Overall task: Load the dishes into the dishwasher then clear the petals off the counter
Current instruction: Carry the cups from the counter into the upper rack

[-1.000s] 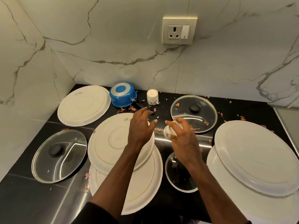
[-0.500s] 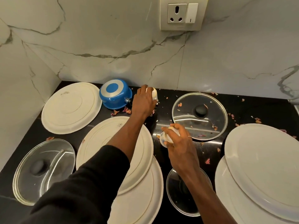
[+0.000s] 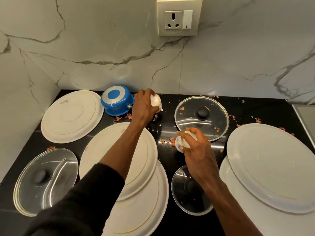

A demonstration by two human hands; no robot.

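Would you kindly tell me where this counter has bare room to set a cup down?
The widest bare patch of counter lies at the back right, between the large glass lid, the wall and the right-hand plates, though petals dot it. A narrow strip runs between the middle plates and that lid. The front is crowded.

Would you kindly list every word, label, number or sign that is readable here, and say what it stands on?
Maker's stamp on the far-left plate: too blurred to read.
Small mark on the middle plate: too small to read.
Wall switch: one short vertical line, no words.
Nothing else shows readable text.
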